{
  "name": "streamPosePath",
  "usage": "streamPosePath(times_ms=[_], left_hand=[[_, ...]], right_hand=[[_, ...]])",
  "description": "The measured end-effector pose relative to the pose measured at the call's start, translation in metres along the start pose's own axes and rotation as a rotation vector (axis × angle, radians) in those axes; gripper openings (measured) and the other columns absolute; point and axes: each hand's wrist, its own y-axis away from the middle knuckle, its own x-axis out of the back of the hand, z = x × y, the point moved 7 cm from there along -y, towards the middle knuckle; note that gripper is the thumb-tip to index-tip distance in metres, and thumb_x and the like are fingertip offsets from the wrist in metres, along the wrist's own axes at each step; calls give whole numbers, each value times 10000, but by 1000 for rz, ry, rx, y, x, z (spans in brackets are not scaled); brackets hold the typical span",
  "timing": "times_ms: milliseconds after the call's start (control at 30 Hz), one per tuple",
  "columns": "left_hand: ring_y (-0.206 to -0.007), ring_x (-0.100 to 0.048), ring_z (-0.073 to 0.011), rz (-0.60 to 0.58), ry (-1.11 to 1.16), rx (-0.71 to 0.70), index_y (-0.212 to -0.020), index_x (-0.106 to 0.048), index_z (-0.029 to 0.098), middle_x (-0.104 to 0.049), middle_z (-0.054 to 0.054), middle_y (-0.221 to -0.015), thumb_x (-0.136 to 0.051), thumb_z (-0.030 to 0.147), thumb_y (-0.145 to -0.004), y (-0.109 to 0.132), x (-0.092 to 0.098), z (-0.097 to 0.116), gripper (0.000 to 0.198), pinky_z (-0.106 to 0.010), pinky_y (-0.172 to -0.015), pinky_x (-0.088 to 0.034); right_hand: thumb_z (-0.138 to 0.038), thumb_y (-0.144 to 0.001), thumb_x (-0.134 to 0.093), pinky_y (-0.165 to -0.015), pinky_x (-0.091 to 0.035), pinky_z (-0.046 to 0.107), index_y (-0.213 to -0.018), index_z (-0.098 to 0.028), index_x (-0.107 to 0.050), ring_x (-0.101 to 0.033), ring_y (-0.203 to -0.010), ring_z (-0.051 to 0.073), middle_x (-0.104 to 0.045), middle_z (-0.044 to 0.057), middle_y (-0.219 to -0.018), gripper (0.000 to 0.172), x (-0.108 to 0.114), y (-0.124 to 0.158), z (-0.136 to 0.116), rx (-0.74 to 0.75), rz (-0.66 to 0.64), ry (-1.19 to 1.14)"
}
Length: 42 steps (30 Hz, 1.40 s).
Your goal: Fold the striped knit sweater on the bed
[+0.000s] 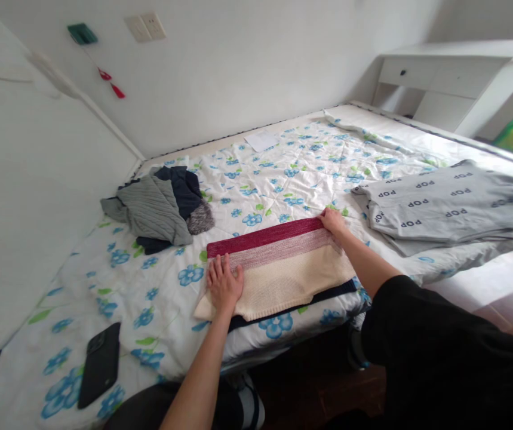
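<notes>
A knitted sweater (278,278) lies folded into a long shape at the front edge of the bed, with dark red, mottled pink and cream bands. My left hand (226,285) rests flat on its left end, fingers stretched out over the pink and cream knit. At the far right corner, my right hand (334,222) has its fingers closed on the dark red edge; the fingertips are partly hidden. Dark navy fabric (343,289) shows from beneath the sweater along its near side.
A pile of grey and navy clothes (155,209) lies on the left of the flowered bed sheet (149,286). Grey fabric printed "POP" (439,203) is on the right. A black phone (99,364) lies near left, and a white paper (261,141) by the wall. A white desk (448,77) stands back right.
</notes>
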Motion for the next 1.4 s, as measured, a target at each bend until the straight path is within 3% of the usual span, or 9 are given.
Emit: streamPosePath(times_ms=[100, 200, 300, 400, 533, 867, 1067, 1267, 1400], left_hand=[[-1731, -360, -434, -5, 2, 7, -1764, -522, 126, -456, -206, -1852, -519, 456, -1126, -1, 0, 0, 719, -637, -1427, -270], [-1735, -349, -439, -6, 11, 9, -1766, -518, 121, -444, -208, -1859, -518, 449, -1122, -1, 1, 0, 722, -643, -1428, -263], [-1745, -331, -437, 1, 35, 12, -1768, -514, 126, -432, -202, -1867, -520, 443, -1116, -1, 2, 0, 725, -644, -1437, -236], [-1754, -314, -433, 2, 69, 16, -1764, -518, 124, -430, -209, -1866, -522, 449, -1114, 0, 3, -1, 726, -641, -1442, -222], [-1753, -320, -436, -5, 78, 16, -1760, -526, 127, -430, -208, -1867, -534, 447, -1105, 0, 4, -2, 729, -647, -1438, -225], [-1781, -286, -418, -159, 120, -14, -1793, -483, 154, -369, -207, -1895, -532, 542, -1102, -9, 0, -12, 794, -634, -1446, -199], [-1769, -324, -408, -206, 107, -35, -1785, -491, 171, -370, -215, -1892, -531, 575, -1097, 19, 16, -45, 799, -645, -1429, -251], [-1739, -369, -451, -43, 232, 171, -1671, -593, 89, -448, -300, -1827, -615, 518, -1044, 57, 41, -73, 760, -635, -1412, -304], [-1641, -520, -406, 211, 572, 472, -1628, -593, 86, -558, -298, -1734, -573, 422, -1032, 82, 53, -96, 685, -580, -1369, -408]], right_hand=[[-268, -1123, -563, -1301, -367, 677, -1700, -104, -575, -457, -1626, 479, -514, 322, -1740, 600, 8, 15, -32, 44, 26, 167], [-207, -1114, -516, -1379, -232, 700, -1779, -127, -486, -257, -1750, 471, -328, 260, -1882, 670, -3, 45, -86, 244, -19, 240], [-310, -1157, -480, -1417, -215, 657, -1822, -173, -427, -217, -1781, 412, -316, 187, -1910, 681, -31, 92, -137, 483, -96, 163], [-539, -1191, -436, -1447, -152, 631, -1861, -314, -363, -208, -1795, 359, -353, 67, -1912, 710, -61, 138, -156, 660, -132, 81], [-714, -1165, -418, -1453, -98, 622, -1849, -340, -404, -230, -1792, 379, -364, 61, -1906, 779, -72, 151, -119, 580, -109, 86], [-706, -1163, -464, -1431, -97, 687, -1880, -287, -321, -130, -1813, 411, -147, 123, -1960, 843, -11, 110, 26, 200, -242, 30], [-684, -1057, -675, -1434, -97, 679, -1795, -259, -478, -206, -1799, 406, -344, 173, -1900, 874, -1, 131, 59, 108, -170, -222], [-513, -766, -957, -1445, -268, 503, -1667, -200, -616, -410, -1727, 361, -495, 189, -1816, 1013, 9, 154, 76, 21, -86, -694], [-405, -831, -848, -1355, -470, 495, -1616, -261, -624, -591, -1608, 317, -625, 149, -1716, 830, 8, 169, 93, -137, -60, -1103]])
